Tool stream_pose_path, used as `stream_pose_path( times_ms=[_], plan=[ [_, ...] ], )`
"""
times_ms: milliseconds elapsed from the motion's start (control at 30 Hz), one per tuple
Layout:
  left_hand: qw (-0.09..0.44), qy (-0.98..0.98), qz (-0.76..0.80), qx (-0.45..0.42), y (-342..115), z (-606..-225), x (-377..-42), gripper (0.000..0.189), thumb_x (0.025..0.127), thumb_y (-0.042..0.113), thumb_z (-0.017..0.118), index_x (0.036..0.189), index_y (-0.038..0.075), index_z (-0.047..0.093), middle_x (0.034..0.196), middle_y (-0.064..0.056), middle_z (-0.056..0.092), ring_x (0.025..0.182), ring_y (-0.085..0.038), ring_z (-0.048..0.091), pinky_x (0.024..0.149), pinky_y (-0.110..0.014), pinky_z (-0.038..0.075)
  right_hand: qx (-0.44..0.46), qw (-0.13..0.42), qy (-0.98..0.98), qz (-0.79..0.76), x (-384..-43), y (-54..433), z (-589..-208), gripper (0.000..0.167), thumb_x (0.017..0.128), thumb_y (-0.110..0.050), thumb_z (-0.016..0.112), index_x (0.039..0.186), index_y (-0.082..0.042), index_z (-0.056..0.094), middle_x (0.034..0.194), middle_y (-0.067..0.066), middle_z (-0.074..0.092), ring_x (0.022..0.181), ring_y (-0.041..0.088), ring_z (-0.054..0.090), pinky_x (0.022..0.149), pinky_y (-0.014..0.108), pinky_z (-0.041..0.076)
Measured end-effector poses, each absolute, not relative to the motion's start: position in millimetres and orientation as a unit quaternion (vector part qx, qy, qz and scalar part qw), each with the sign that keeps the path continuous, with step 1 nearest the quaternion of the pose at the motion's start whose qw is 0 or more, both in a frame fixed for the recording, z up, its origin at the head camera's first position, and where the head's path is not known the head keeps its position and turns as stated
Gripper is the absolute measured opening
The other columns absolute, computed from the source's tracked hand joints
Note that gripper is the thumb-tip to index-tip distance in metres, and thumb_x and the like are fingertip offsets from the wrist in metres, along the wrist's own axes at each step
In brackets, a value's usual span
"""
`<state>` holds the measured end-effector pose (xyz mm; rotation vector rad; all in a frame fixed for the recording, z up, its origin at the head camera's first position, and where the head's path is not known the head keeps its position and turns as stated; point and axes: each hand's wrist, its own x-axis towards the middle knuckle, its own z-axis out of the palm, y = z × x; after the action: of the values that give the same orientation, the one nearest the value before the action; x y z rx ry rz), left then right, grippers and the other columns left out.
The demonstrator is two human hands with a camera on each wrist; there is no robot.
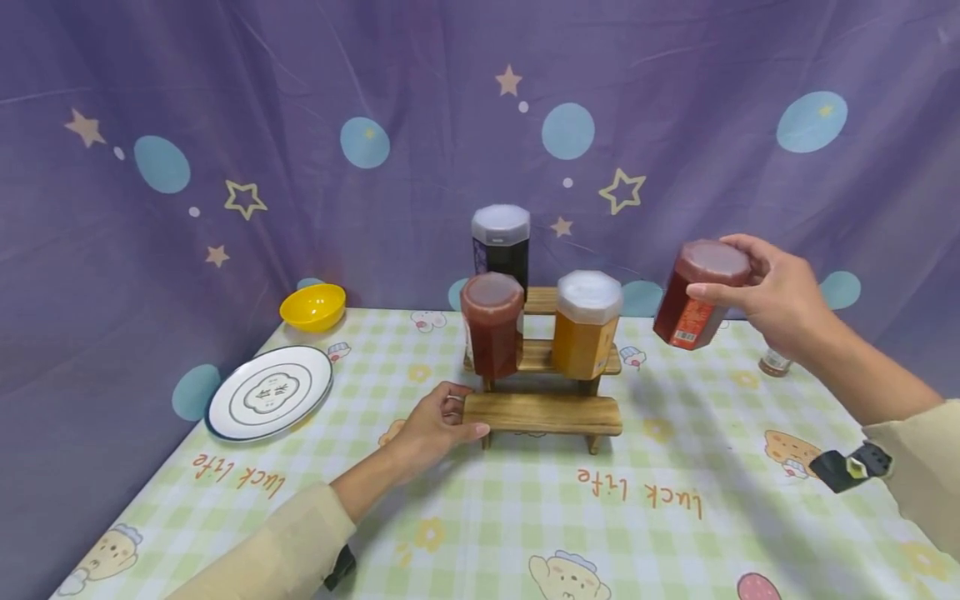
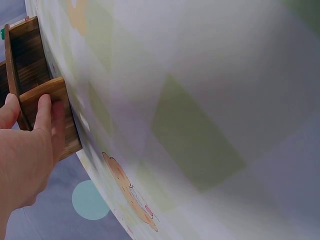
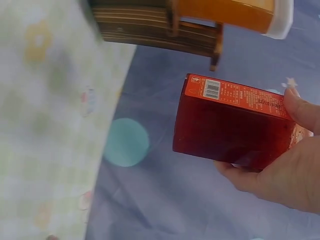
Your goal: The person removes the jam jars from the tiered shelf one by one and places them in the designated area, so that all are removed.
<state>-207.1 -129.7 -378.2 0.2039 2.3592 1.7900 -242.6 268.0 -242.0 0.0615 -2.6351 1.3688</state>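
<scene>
My right hand [image 1: 783, 292] grips a jar of dark red contents [image 1: 693, 304] near its lid and holds it tilted in the air, right of the wooden tiered rack [image 1: 540, 412]. Its orange-red label with a barcode [image 3: 212, 89] shows in the right wrist view. My left hand [image 1: 431, 429] holds the left end of the rack's lowest step, thumb on one face and fingers [image 2: 44, 112] on another. On the middle step stand another red jar [image 1: 492, 333] and an amber jar with a whitish lid [image 1: 588, 333]. A dark jar [image 1: 501, 242] stands on the top step, its lower part partly hidden.
At the table's left lie a white plate with a dark rim [image 1: 307, 408] and a yellow bowl [image 1: 313, 308] behind it. A small bottle [image 1: 775, 362] stands partly hidden beyond my right wrist. A purple curtain [image 1: 420, 75] hangs behind the checked tablecloth [image 1: 487, 517].
</scene>
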Motion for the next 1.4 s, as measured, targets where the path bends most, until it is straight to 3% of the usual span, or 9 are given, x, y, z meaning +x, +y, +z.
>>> stream_pose_path(
  times_ms=[100, 167, 233, 367, 433, 833, 1100, 1400],
  plan=[
    [0.088, 0.79, 0.602, 0.07, -129.9, -378.3, -206.9, 0.054, 0.08, 0.008, 0.079, 0.125, 0.005, 0.051, 0.09, -0.005, 0.044, 0.079, -0.017, 0.039, 0.063, -0.027, 0.038, 0.008, 0.08, -0.883, 0.463, -238.4, 271.8, -253.0, 0.081, 0.075, -0.051, 0.077, 0.142, -0.027, 0.038, 0.126, 0.004, 0.054, 0.092, 0.009, 0.054, 0.054, 0.03, 0.045],
    [0.089, 0.789, 0.603, 0.072, -130.1, -378.4, -207.0, 0.053, 0.08, 0.008, 0.079, 0.125, 0.005, 0.051, 0.09, -0.005, 0.043, 0.079, -0.017, 0.038, 0.063, -0.026, 0.038, 0.002, 0.076, -0.876, 0.476, -236.2, 273.6, -260.6, 0.081, 0.075, -0.05, 0.078, 0.142, -0.028, 0.038, 0.124, 0.0, 0.055, 0.09, 0.007, 0.054, 0.05, 0.031, 0.041],
    [0.092, 0.787, 0.605, 0.074, -130.2, -378.5, -207.3, 0.053, 0.08, 0.008, 0.078, 0.125, 0.004, 0.05, 0.088, -0.005, 0.041, 0.078, -0.016, 0.037, 0.062, -0.026, 0.037, 0.004, 0.077, -0.868, 0.491, -234.9, 274.6, -267.9, 0.079, 0.076, -0.045, 0.079, 0.142, -0.027, 0.039, 0.118, -0.005, 0.056, 0.089, 0.004, 0.055, 0.05, 0.029, 0.044],
    [0.097, 0.783, 0.609, 0.078, -130.5, -379.3, -208.3, 0.053, 0.081, 0.007, 0.077, 0.126, 0.003, 0.049, 0.088, -0.005, 0.039, 0.077, -0.016, 0.036, 0.062, -0.025, 0.037, 0.024, 0.094, -0.871, 0.483, -233.7, 275.3, -280.9, 0.073, 0.078, -0.039, 0.08, 0.138, -0.019, 0.043, 0.105, -0.017, 0.057, 0.094, -0.004, 0.055, 0.069, 0.017, 0.048],
    [0.097, 0.784, 0.608, 0.079, -130.7, -379.7, -208.9, 0.053, 0.081, 0.007, 0.078, 0.126, 0.003, 0.049, 0.088, -0.005, 0.039, 0.077, -0.016, 0.037, 0.062, -0.025, 0.037, 0.027, 0.099, -0.875, 0.472, -233.0, 275.2, -286.6, 0.072, 0.077, -0.04, 0.08, 0.136, -0.019, 0.044, 0.102, -0.019, 0.057, 0.094, -0.004, 0.054, 0.069, 0.017, 0.047],
    [0.09, 0.8, 0.589, 0.072, -130.4, -376.9, -206.3, 0.053, 0.082, 0.011, 0.078, 0.127, 0.006, 0.05, 0.092, -0.005, 0.043, 0.08, -0.017, 0.039, 0.062, -0.029, 0.036, 0.031, 0.08, -0.88, 0.467, -230.9, 269.8, -320.3, 0.075, 0.079, -0.038, 0.079, 0.14, -0.014, 0.041, 0.125, 0.009, 0.052, 0.107, 0.004, 0.048, 0.07, 0.016, 0.047],
    [0.087, 0.8, 0.589, 0.072, -130.0, -375.9, -204.9, 0.053, 0.082, 0.01, 0.077, 0.127, 0.005, 0.049, 0.091, -0.005, 0.041, 0.079, -0.017, 0.037, 0.061, -0.029, 0.035, 0.024, 0.08, -0.879, 0.469, -231.6, 267.2, -336.4, 0.081, 0.077, -0.038, 0.081, 0.142, -0.009, 0.041, 0.131, 0.019, 0.051, 0.124, 0.035, 0.045, 0.069, 0.012, 0.044],
    [0.086, 0.799, 0.59, 0.075, -130.2, -376.9, -205.7, 0.053, 0.082, 0.01, 0.077, 0.127, 0.005, 0.049, 0.09, -0.005, 0.041, 0.079, -0.017, 0.037, 0.06, -0.028, 0.035, 0.034, 0.074, -0.874, 0.48, -232.2, 267.6, -347.1, 0.087, 0.078, -0.035, 0.081, 0.146, -0.005, 0.036, 0.135, 0.024, 0.048, 0.126, 0.041, 0.043, 0.069, 0.011, 0.044]
  ],
)
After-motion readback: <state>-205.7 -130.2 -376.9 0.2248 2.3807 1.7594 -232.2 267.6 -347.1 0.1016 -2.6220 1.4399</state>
